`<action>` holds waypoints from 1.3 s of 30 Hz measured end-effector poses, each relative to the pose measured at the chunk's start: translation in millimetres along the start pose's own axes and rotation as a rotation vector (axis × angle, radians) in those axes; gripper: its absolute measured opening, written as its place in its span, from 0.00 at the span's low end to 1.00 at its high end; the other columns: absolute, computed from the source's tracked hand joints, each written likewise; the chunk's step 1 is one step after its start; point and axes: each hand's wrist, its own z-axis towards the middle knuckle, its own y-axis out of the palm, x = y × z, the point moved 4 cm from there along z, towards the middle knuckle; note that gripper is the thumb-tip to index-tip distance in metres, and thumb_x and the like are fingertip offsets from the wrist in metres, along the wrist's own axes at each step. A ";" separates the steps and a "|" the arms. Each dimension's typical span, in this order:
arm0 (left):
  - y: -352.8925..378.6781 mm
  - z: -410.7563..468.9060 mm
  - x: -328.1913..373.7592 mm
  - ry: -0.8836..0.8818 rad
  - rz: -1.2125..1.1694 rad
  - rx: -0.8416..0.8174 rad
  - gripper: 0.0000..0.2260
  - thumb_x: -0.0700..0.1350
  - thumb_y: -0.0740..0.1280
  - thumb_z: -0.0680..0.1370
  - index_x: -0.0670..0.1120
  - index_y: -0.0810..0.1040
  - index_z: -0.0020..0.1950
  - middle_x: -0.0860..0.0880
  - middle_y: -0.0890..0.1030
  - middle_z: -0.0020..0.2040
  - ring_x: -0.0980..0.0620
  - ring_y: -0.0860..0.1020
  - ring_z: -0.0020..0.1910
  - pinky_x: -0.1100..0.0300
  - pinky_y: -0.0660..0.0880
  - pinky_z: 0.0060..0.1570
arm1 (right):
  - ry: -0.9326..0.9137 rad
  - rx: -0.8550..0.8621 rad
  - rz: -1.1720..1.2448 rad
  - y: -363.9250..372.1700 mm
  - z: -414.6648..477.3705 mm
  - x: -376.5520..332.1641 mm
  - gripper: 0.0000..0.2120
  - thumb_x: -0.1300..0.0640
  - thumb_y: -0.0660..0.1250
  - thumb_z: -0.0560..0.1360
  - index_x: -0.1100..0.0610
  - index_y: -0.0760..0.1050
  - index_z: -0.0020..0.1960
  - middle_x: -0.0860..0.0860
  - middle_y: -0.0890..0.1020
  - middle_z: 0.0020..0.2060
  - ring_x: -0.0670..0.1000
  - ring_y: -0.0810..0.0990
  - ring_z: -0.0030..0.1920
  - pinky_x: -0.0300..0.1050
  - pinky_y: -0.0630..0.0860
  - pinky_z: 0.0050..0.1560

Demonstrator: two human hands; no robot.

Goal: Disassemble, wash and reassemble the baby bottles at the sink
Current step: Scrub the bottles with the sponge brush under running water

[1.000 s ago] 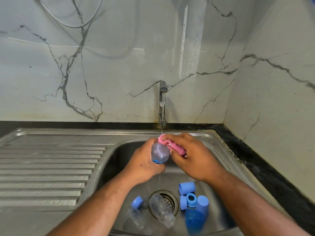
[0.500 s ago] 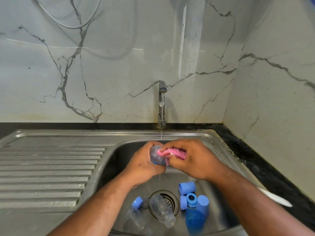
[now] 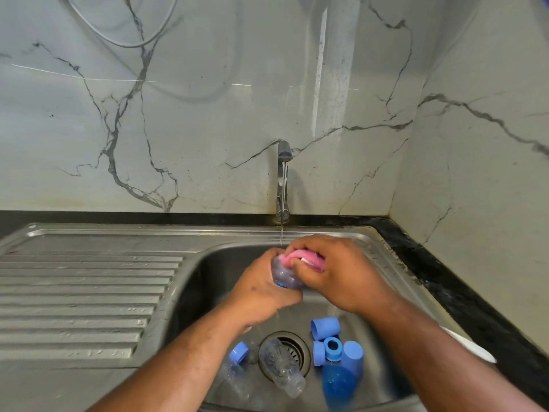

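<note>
Over the sink basin, my left hand (image 3: pixel 258 289) grips a clear baby bottle (image 3: pixel 283 273) with its base toward me. My right hand (image 3: pixel 332 272) holds a pink sponge (image 3: pixel 303 258) pressed against the bottle's upper side. A thin stream from the tap (image 3: pixel 283 162) falls just behind the hands. On the basin floor lie a second clear bottle (image 3: pixel 280 370) across the drain, a third clear bottle (image 3: pixel 237 382) at its left, several blue caps and rings (image 3: pixel 329 343) and a blue bottle (image 3: pixel 338 385).
The steel sink (image 3: pixel 208 257) has a ribbed drainboard (image 3: pixel 83 295) on the left. A black counter strip (image 3: pixel 445 281) runs along the right by the marble wall. A white object (image 3: pixel 472 346) shows behind my right forearm.
My right hand has slid the pink sponge over the bottle's top and round its side, while the left hand has turned the bottle slightly. The parts in the basin have stayed put.
</note>
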 end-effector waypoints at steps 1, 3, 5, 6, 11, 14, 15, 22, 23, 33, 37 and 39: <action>-3.9 0.6 -0.9 -0.001 -0.010 0.014 0.26 0.46 0.76 0.58 0.52 0.78 0.56 0.48 0.85 0.48 0.49 0.84 0.47 0.45 0.81 0.50 | -0.005 -0.045 0.033 3.7 -0.4 -2.8 0.13 0.41 0.67 0.72 0.40 0.81 0.55 0.37 0.84 0.46 0.39 0.81 0.46 0.42 0.79 0.47; -7.6 0.1 -1.7 0.007 0.002 0.005 0.26 0.45 0.77 0.58 0.53 0.79 0.55 0.50 0.85 0.48 0.50 0.84 0.47 0.46 0.81 0.50 | 0.017 -0.086 0.014 1.8 -0.7 0.2 0.14 0.38 0.67 0.70 0.39 0.80 0.53 0.37 0.84 0.44 0.40 0.81 0.45 0.44 0.80 0.47; -2.2 -1.5 -0.1 0.009 0.022 -0.030 0.24 0.43 0.77 0.59 0.55 0.79 0.53 0.51 0.84 0.46 0.52 0.82 0.44 0.48 0.81 0.49 | 0.055 -0.039 -0.077 -6.6 -0.2 7.8 0.12 0.36 0.67 0.71 0.41 0.80 0.50 0.39 0.84 0.41 0.41 0.80 0.42 0.47 0.80 0.45; 2.1 -1.8 1.1 0.009 0.031 -0.047 0.24 0.44 0.77 0.59 0.55 0.79 0.53 0.51 0.84 0.45 0.53 0.82 0.43 0.48 0.80 0.48 | 0.057 0.007 -0.105 -8.3 -0.1 8.7 0.11 0.38 0.67 0.73 0.42 0.80 0.50 0.40 0.83 0.41 0.42 0.80 0.42 0.47 0.79 0.45; -4.0 -0.8 -0.6 -0.015 -0.012 -0.030 0.25 0.43 0.77 0.59 0.53 0.79 0.55 0.49 0.85 0.46 0.47 0.84 0.46 0.46 0.81 0.48 | 0.020 -0.103 0.049 4.2 -1.8 -1.3 0.12 0.40 0.68 0.72 0.41 0.81 0.54 0.37 0.84 0.45 0.39 0.81 0.46 0.44 0.81 0.47; 0.7 -3.0 1.6 -0.010 -0.014 -0.068 0.23 0.43 0.77 0.60 0.55 0.79 0.52 0.51 0.84 0.44 0.51 0.82 0.42 0.51 0.79 0.43 | 0.072 -0.058 -0.106 -7.3 -1.6 7.6 0.12 0.37 0.68 0.72 0.42 0.80 0.51 0.39 0.84 0.41 0.41 0.80 0.42 0.48 0.80 0.45; 3.9 -3.0 2.7 -0.009 -0.017 -0.077 0.23 0.43 0.76 0.59 0.55 0.79 0.53 0.51 0.84 0.44 0.52 0.81 0.41 0.52 0.78 0.43 | 0.067 -0.011 -0.124 -8.0 -1.6 6.4 0.11 0.38 0.67 0.74 0.43 0.79 0.51 0.40 0.83 0.41 0.41 0.80 0.42 0.48 0.80 0.45; -11.1 0.2 3.9 0.020 -0.048 -0.036 0.26 0.43 0.77 0.59 0.54 0.80 0.56 0.49 0.85 0.49 0.48 0.84 0.48 0.49 0.81 0.50 | 0.099 -0.113 -0.083 -5.1 -1.2 6.2 0.11 0.40 0.69 0.71 0.41 0.77 0.52 0.39 0.83 0.42 0.41 0.80 0.43 0.47 0.80 0.45; -9.7 -0.1 5.5 0.024 -0.040 -0.035 0.26 0.43 0.77 0.59 0.55 0.80 0.56 0.50 0.84 0.48 0.49 0.83 0.48 0.51 0.80 0.48 | 0.107 -0.086 -0.155 -7.1 -1.2 9.4 0.09 0.42 0.68 0.73 0.41 0.77 0.52 0.39 0.82 0.42 0.42 0.79 0.43 0.47 0.79 0.45; -13.2 0.7 8.1 0.020 0.003 0.004 0.24 0.42 0.77 0.59 0.52 0.78 0.53 0.50 0.84 0.45 0.53 0.83 0.42 0.53 0.79 0.44 | -0.042 -0.042 -0.022 0.7 -3.0 -6.3 0.13 0.38 0.63 0.75 0.37 0.73 0.59 0.37 0.82 0.48 0.40 0.80 0.47 0.46 0.80 0.47; -9.6 1.5 8.7 0.042 0.114 -0.020 0.25 0.48 0.77 0.58 0.55 0.77 0.53 0.52 0.84 0.45 0.51 0.84 0.44 0.50 0.81 0.45 | -0.001 0.001 -0.053 4.8 -0.3 -5.9 0.11 0.39 0.64 0.76 0.38 0.74 0.57 0.38 0.82 0.48 0.40 0.79 0.47 0.46 0.79 0.48; -12.3 1.7 7.3 0.044 0.112 -0.010 0.24 0.46 0.77 0.58 0.55 0.77 0.53 0.51 0.84 0.46 0.50 0.84 0.45 0.46 0.83 0.48 | -0.030 -0.031 -0.037 7.0 -1.8 -8.8 0.11 0.40 0.65 0.76 0.38 0.75 0.58 0.36 0.82 0.49 0.39 0.79 0.48 0.43 0.79 0.48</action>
